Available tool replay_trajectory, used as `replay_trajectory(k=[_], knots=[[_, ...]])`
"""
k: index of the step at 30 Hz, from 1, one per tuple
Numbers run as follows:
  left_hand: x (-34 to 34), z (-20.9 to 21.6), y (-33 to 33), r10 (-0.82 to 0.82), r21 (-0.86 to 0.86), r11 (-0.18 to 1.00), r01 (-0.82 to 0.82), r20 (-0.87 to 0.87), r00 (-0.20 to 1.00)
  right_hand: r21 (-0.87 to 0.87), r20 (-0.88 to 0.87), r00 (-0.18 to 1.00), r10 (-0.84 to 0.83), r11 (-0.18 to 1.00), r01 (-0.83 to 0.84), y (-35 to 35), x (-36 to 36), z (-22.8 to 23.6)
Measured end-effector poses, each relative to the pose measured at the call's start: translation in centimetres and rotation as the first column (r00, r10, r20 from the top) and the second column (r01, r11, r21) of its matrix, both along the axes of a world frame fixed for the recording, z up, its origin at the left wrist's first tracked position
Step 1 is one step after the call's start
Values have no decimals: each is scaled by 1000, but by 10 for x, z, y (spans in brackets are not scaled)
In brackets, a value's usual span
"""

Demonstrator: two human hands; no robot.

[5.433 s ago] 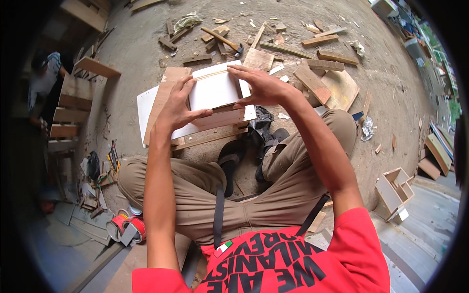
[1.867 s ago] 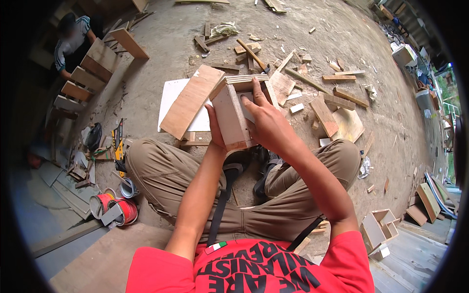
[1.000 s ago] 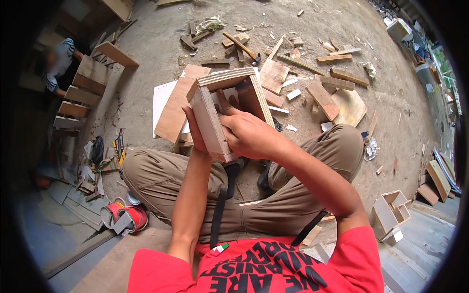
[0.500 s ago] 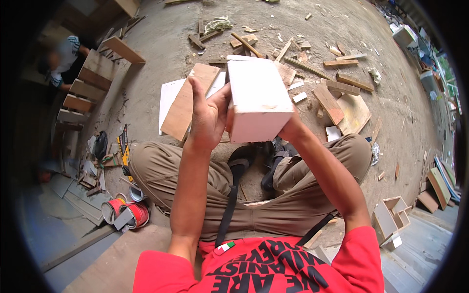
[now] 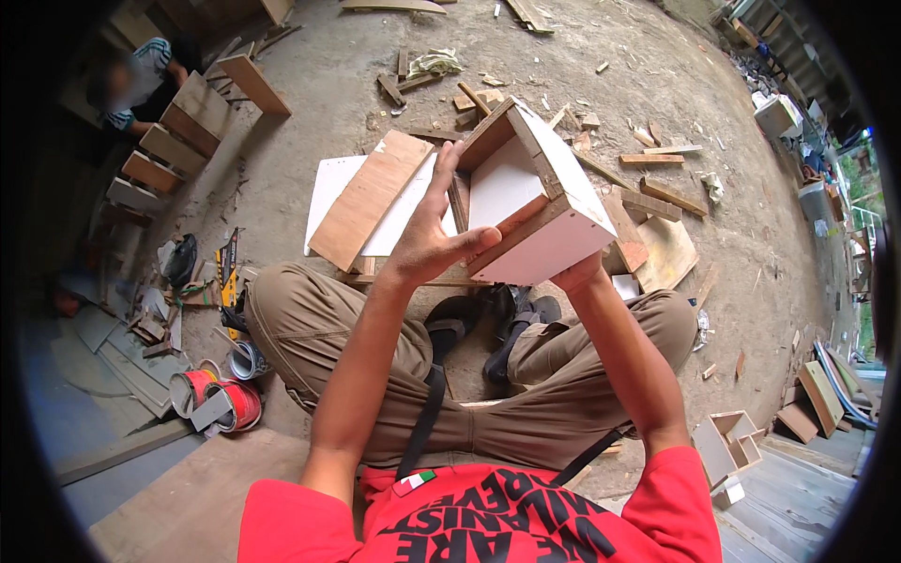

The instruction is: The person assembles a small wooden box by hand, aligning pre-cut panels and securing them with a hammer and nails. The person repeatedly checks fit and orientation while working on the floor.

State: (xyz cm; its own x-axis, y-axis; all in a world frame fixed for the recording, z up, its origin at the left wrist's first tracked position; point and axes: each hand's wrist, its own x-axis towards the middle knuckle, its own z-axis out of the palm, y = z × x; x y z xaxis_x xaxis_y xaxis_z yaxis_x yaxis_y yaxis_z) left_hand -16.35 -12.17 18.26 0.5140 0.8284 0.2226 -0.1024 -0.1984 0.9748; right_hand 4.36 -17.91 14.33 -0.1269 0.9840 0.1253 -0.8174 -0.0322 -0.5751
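Above my crossed legs I hold a white wooden box (image 5: 549, 249), tilted, with its open side turned up and to the left. Its inside is part white, and bare wood shows along the edges. My left hand (image 5: 434, 230) is at the open side, thumb across the near rim and fingers stretched up along the left edge. From below on the right, my right hand (image 5: 579, 271) supports the box; most of its fingers are hidden beneath. Behind the box, a plywood strip (image 5: 374, 199) lies across a white board (image 5: 328, 183) on the ground.
Wood offcuts (image 5: 671, 199) litter the ground ahead and to the right. Left of my knee are a yellow-and-black saw (image 5: 228, 267) and red paint tins (image 5: 242, 403). A small compartmented box (image 5: 727, 448) stands at right. Another person (image 5: 145, 80) sits far left beside upright boards (image 5: 174, 145).
The box has been turned, so its open side and inside now show. My left hand has shifted from its side to the open rim. The view has moved slightly.
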Motion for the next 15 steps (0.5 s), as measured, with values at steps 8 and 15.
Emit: replay_trajectory(k=[8, 15], knots=[[0, 6, -1, 32, -44, 999, -33, -22, 999, -9, -14, 999, 45, 999, -45, 2, -8, 0], [-4, 9, -5, 7, 38, 999, -1, -149, 989, -67, -34, 997, 69, 995, -71, 3, -2, -14]])
